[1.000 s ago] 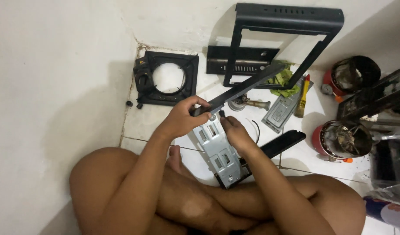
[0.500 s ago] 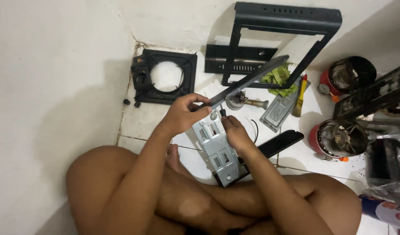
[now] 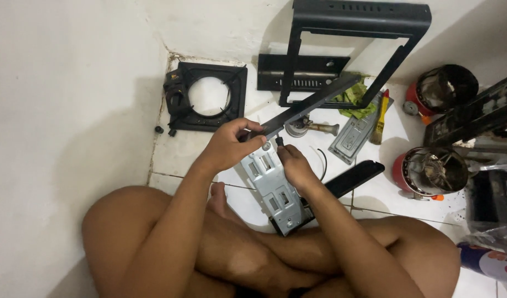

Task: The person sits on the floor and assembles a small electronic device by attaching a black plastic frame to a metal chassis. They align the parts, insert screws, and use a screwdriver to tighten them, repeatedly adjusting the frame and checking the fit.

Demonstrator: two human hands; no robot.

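The left hand (image 3: 227, 146) grips a dark metal bar (image 3: 306, 106) pointing toward two o'clock, steadying it while the right hand (image 3: 295, 165) pinches a small screw (image 3: 279, 142) at its end, above a grey bracket (image 3: 273, 187).

A black metal strip (image 3: 303, 107) and grey perforated plate (image 3: 275, 187) lie over white floor tiles (image 3: 375, 198), beside red canisters (image 3: 427, 171).

Against the wall we see a tall black metal frame (image 3: 357, 33) leaning upright, with a slotted black panel (image 3: 303, 73) behind its foot. In the corner lies a square black burner surround (image 3: 206, 96) with a round hole. To the right stand two red canisters (image 3: 430, 168) — one nearer the wall, one closer — and a yellow-handled brush (image 3: 380, 118) beside a green cloth (image 3: 355, 99).
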